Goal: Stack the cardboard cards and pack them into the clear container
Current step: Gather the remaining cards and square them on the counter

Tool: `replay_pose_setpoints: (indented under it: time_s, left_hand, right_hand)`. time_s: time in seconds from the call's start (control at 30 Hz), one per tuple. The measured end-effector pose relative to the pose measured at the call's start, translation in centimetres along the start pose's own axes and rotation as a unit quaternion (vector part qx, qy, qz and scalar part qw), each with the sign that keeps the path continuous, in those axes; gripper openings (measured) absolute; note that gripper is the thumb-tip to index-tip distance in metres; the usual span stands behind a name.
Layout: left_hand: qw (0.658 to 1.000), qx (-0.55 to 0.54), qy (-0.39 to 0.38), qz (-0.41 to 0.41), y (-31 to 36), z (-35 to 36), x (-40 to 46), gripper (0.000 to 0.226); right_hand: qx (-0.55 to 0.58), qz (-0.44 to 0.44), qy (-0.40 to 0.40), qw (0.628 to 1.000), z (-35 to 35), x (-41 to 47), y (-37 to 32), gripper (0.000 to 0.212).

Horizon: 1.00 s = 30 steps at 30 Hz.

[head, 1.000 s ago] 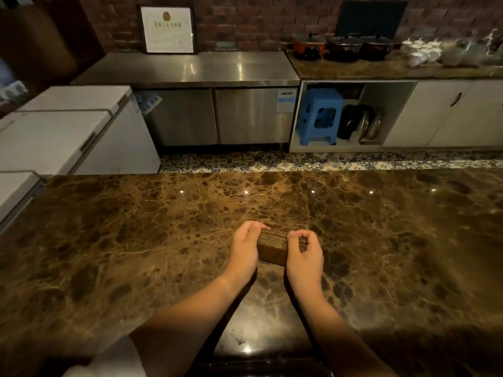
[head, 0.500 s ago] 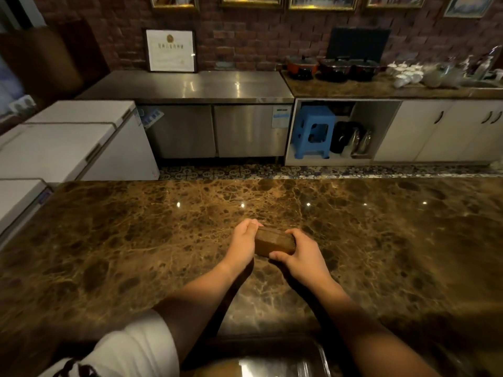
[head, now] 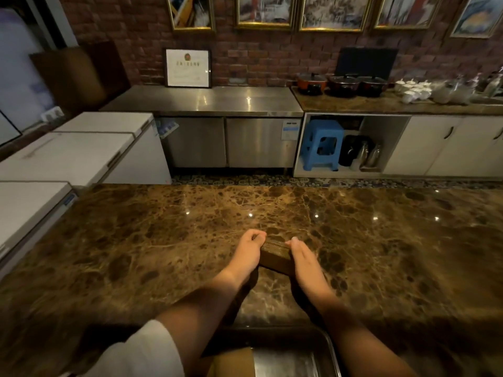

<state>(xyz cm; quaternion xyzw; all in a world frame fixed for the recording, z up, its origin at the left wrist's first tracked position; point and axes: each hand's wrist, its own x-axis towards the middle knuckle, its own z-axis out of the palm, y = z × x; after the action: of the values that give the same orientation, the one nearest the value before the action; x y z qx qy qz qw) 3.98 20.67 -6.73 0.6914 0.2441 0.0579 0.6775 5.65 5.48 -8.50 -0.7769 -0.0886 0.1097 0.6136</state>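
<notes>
A brown stack of cardboard cards point(head: 274, 255) lies on the marble counter point(head: 381, 254), between my two hands. My left hand point(head: 249, 251) holds its left side, with the fingertips curled over the far corner. On the right side my right hand point(head: 302, 258) lies flat against the stack, fingers straight and thumb at the far top edge. At the bottom edge of the view, below the counter's near edge, part of a clear container point(head: 325, 349) shows, with something brown point(head: 235, 361) beside it.
White chest freezers point(head: 68, 153) stand to the left of the counter. Across a tiled floor are steel cabinets point(head: 231, 140), a blue stool point(head: 321, 145) in an open shelf, and pots point(head: 343, 84) on a back counter.
My right hand has let go of the stack's near end and now lies flat along its right side. The stack has turned slightly. The view has tilted up.
</notes>
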Motion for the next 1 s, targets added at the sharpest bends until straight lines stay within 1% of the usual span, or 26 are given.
replay_pose_setpoints:
  time_s: [0.07, 0.13, 0.2, 0.27, 0.33, 0.4, 0.5, 0.6, 0.73, 0.83, 0.87, 0.93, 0.97, 1.0]
  left_hand:
    - [1.000, -0.014, 0.002, -0.006, -0.2, 0.0, 0.0, 0.023]
    - [0.999, -0.045, -0.002, -0.006, -0.6, -0.1, -0.2, 0.027]
    - [0.998, -0.067, 0.002, -0.009, -0.9, -0.1, -0.2, 0.031]
    - [0.997, -0.077, 0.017, -0.008, -1.2, 0.0, -0.2, 0.033]
    - [0.997, -0.077, 0.020, -0.001, -1.5, -0.1, -0.1, 0.035]
    - [0.997, -0.076, 0.019, 0.005, -1.6, -0.1, 0.1, 0.034]
    - [0.996, -0.084, 0.018, 0.009, -1.5, 0.0, 0.4, 0.032]
    - [0.997, -0.076, 0.014, 0.003, -1.5, 0.0, 0.5, 0.035]
    - [0.998, -0.063, 0.009, 0.003, -1.6, -0.3, 0.4, 0.037]
    - [0.998, -0.056, 0.010, 0.015, -1.5, -0.2, 0.3, 0.036]
    - [0.998, -0.051, 0.010, 0.018, -1.4, -0.1, 0.3, 0.036]
    - [0.999, -0.046, 0.019, 0.016, -1.3, 0.0, 0.2, 0.035]
    - [0.998, -0.048, 0.025, 0.015, -1.2, 0.0, 0.2, 0.035]
    - [0.998, -0.050, 0.030, 0.015, -1.1, 0.1, 0.2, 0.034]
  right_hand:
    - [0.054, 0.003, 0.051, 0.997, 0.7, 0.0, 0.0, 0.029]
    - [0.104, 0.018, 0.079, 0.991, 1.3, -0.1, 0.2, 0.024]
    - [0.157, 0.030, 0.088, 0.983, 1.9, -0.1, 0.1, 0.029]
    - [0.184, 0.030, 0.103, 0.977, 2.2, -0.1, -0.1, 0.030]
    - [0.198, 0.021, 0.104, 0.975, 2.3, 0.0, 0.0, 0.028]
    - [0.206, 0.010, 0.088, 0.974, 2.1, 0.1, 0.3, 0.027]
    - [0.230, 0.016, 0.078, 0.970, 1.7, 0.3, 0.1, 0.027]
    - [0.218, 0.023, 0.097, 0.971, 1.7, 0.5, -0.1, 0.028]
    - [0.178, 0.008, 0.080, 0.981, 1.5, 0.2, 0.1, 0.029]
    - [0.163, 0.005, 0.084, 0.983, 1.5, 0.0, -0.3, 0.030]
    - [0.149, 0.007, 0.076, 0.986, 1.4, -0.2, -0.4, 0.028]
    - [0.128, 0.017, 0.028, 0.991, 1.0, -0.5, -0.4, 0.015]
    - [0.125, 0.028, -0.010, 0.992, 0.7, -0.9, -0.4, 0.020]
    - [0.102, 0.029, -0.038, 0.994, 0.3, -1.0, -0.2, 0.038]
